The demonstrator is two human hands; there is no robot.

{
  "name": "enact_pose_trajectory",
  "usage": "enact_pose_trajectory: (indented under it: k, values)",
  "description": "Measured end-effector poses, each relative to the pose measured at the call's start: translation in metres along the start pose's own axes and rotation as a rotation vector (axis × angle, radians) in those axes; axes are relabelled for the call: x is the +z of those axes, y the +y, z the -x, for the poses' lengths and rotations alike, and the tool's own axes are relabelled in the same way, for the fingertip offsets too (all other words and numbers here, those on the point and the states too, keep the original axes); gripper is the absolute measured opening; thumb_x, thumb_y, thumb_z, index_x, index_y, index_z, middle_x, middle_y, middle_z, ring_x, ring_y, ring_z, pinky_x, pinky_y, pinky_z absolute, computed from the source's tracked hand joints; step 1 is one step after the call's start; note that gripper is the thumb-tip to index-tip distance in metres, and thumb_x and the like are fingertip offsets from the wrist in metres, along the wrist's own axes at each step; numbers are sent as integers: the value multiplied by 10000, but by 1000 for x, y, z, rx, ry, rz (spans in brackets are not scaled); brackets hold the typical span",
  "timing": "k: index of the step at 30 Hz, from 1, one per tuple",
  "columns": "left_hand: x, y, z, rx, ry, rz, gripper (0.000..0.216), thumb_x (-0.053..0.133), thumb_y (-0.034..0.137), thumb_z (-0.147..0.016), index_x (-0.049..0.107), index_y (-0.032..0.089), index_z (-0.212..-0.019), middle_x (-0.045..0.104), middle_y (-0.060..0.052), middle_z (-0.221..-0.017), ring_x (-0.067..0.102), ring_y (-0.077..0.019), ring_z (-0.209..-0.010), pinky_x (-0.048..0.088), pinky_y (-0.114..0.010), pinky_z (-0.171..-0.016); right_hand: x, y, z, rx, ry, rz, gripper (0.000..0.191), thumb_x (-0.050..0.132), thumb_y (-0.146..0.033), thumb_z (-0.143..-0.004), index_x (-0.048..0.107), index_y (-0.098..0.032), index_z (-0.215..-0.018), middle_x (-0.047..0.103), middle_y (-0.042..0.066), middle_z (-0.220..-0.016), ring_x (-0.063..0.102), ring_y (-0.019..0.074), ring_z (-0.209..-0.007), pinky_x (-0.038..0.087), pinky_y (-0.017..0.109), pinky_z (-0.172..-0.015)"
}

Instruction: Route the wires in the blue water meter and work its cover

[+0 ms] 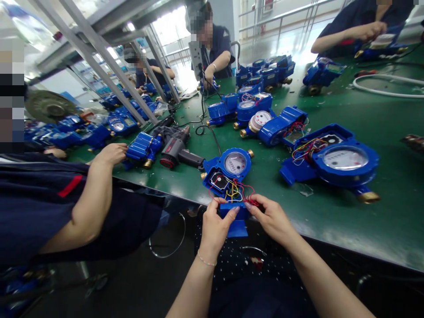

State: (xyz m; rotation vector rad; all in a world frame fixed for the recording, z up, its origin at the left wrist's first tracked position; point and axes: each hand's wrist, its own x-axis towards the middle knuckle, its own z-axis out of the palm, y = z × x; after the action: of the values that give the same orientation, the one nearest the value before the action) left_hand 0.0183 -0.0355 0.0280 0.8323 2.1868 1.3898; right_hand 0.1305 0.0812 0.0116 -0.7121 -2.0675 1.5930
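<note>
A blue water meter (232,170) with a round dial and an open compartment of red, yellow and blue wires lies at the near edge of the green table (364,110). Its blue cover (236,221) hangs off the edge, still joined by the wires. My left hand (215,225) grips the cover's left side, thumb on top. My right hand (270,216) holds its right side, fingers pinched at the red wires.
A larger open meter (334,161) lies to the right, and more blue meters (261,119) are spread behind. A power screwdriver (177,148) rests to the left. A co-worker's arm (96,190) reaches in from the left; other people work at the far side.
</note>
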Motion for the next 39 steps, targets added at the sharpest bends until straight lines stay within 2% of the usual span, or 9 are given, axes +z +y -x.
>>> enact_pose_trajectory:
  k: [3,7,12,17,22,31,36,39]
  values:
    - [2,4,-3,-10,-3,-46,319,617,461,-677,529,180,-800,570,16,-692,508,-119,-641,402,-223,-626,-2,4,-3,24,30,-32,369,420,-482,-836,599,-164,-783,577,20,-698,512,134,-652,395,242,-593]
    - [3,3,-7,-18,19,-13,295,547,465,-736,530,170,-744,523,33,-631,450,-92,-583,364,-200,-586,1,11,-6,105,30,-155,420,416,-516,-828,616,-148,-811,586,31,-652,534,141,-613,412,246,-578]
    - [1,-2,-13,-80,82,68,399,407,478,-807,540,152,-621,516,16,-558,440,-94,-537,346,-208,-549,6,14,-5,133,59,-255,442,400,-535,-833,615,-149,-837,556,15,-612,519,126,-588,392,240,-577]
    - [3,-2,-16,-201,100,298,364,463,436,-771,556,144,-574,554,9,-542,473,-94,-524,352,-200,-521,4,11,-2,138,69,-290,447,389,-531,-841,622,-149,-846,518,-4,-569,491,111,-576,365,231,-572]
    - [1,5,-16,-350,85,491,379,397,415,-792,584,147,-599,608,-9,-559,534,-101,-517,381,-195,-507,3,8,1,163,56,-353,440,418,-522,-829,619,-131,-861,535,4,-594,484,104,-565,366,226,-558]
    - [-1,4,-19,-356,100,674,333,464,389,-778,571,146,-577,564,17,-497,498,-73,-466,362,-182,-482,6,-1,2,204,11,-489,453,455,-539,-801,599,-116,-879,562,23,-632,501,103,-550,391,224,-530]
    - [-1,4,-20,-377,116,638,351,459,422,-774,563,147,-582,563,8,-513,500,-84,-479,373,-198,-485,5,2,4,152,40,-358,417,433,-508,-823,585,-128,-907,561,26,-659,509,114,-568,412,237,-537]
    - [0,3,-19,-330,103,565,380,419,428,-790,567,150,-579,593,-18,-551,525,-105,-510,395,-216,-499,1,-6,7,-31,296,-37,318,503,-418,-814,560,-163,-995,576,49,-836,535,140,-707,441,272,-640]
